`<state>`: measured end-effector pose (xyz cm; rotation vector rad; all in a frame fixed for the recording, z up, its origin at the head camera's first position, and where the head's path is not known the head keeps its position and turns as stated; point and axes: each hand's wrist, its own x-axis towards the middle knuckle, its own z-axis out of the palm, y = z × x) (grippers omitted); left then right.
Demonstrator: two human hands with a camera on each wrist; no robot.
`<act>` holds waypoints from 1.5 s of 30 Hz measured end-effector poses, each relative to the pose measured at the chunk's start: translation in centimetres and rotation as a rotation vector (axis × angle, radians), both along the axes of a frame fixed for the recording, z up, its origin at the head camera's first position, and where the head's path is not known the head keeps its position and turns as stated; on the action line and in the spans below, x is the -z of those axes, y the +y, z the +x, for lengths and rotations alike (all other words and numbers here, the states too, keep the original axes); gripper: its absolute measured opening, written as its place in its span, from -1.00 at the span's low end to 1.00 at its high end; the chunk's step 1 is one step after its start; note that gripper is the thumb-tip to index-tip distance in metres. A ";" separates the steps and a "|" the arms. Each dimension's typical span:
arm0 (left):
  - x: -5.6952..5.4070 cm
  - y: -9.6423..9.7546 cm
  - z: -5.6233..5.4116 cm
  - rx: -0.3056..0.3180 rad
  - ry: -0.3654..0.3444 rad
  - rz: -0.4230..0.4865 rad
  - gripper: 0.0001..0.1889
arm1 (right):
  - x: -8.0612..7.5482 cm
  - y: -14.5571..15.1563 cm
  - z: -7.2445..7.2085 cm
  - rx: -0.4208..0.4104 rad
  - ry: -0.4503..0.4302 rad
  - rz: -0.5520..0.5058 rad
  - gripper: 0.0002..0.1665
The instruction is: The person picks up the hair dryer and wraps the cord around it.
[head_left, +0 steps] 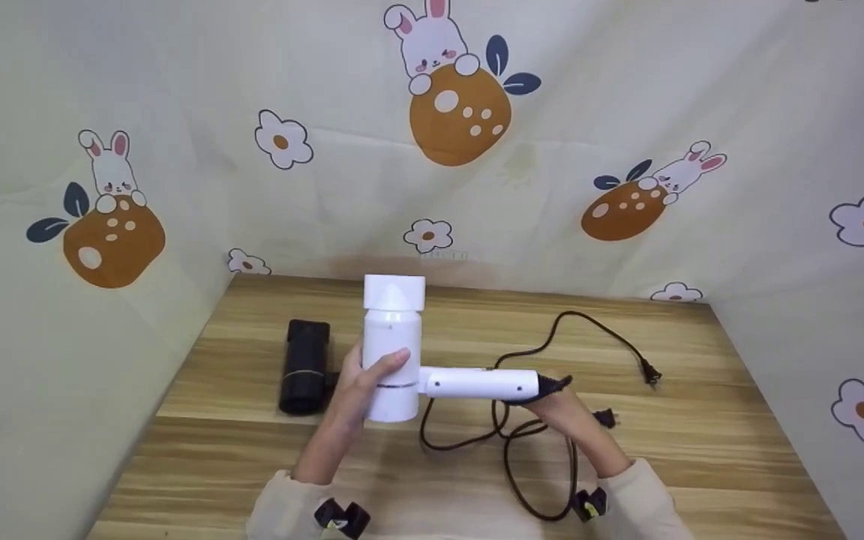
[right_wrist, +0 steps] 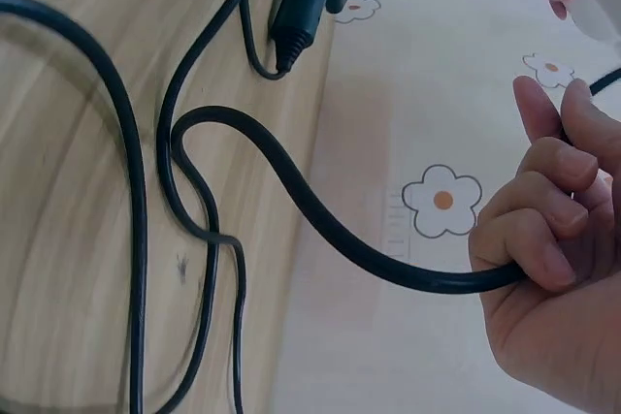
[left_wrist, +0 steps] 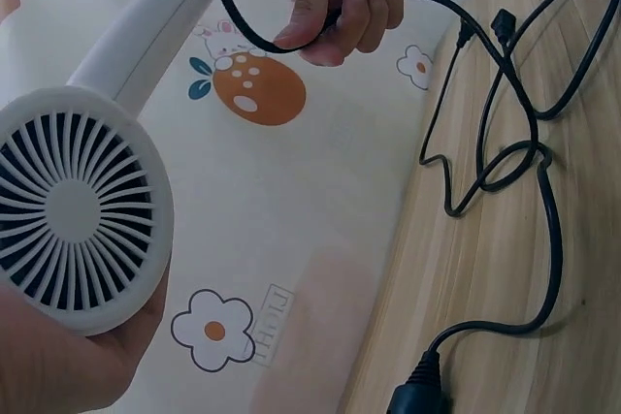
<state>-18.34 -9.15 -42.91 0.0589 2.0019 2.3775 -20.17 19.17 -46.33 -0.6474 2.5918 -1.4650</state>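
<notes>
A white hair dryer [head_left: 393,330] is held above the table, its barrel upright in the head view and its handle [head_left: 477,383] pointing right. My left hand [head_left: 357,390] grips the barrel, thumb across its front. In the left wrist view, the round slotted grille [left_wrist: 73,210] at the barrel's end faces the camera. Just past the handle's end, my right hand [head_left: 558,411] holds the dryer's black cord [right_wrist: 388,273] with curled fingers, as the right wrist view shows. From that hand the cord hangs in loops to the table.
A black hair dryer [head_left: 304,367] lies on the wooden table [head_left: 199,450], left of my left hand. Two plugs, one farther back [head_left: 651,373] and one nearer [head_left: 607,418], lie at the right among loose, crossing cords. Patterned cloth [head_left: 342,195] hangs behind and at both sides.
</notes>
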 end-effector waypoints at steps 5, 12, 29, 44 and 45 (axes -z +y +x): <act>0.4 -0.3 0.0 0.045 -0.004 -0.054 -0.48 | -1.1 0.5 -0.9 0.054 -0.011 0.043 -0.82; 1.2 0.1 -0.2 0.089 0.018 -0.108 -0.44 | -4.7 0.2 0.0 0.161 -0.057 0.059 -0.77; 3.4 0.1 -1.4 -0.213 0.011 -0.382 -0.37 | -4.9 -0.3 1.1 0.180 0.194 0.120 -0.84; 3.5 0.0 -1.6 -0.436 0.090 -0.380 -0.34 | -4.5 -1.6 3.0 0.030 0.117 0.131 -0.72; 3.4 -0.1 -1.7 -0.445 0.085 -0.359 -0.34 | -4.4 -1.6 3.1 0.010 0.109 0.119 -0.71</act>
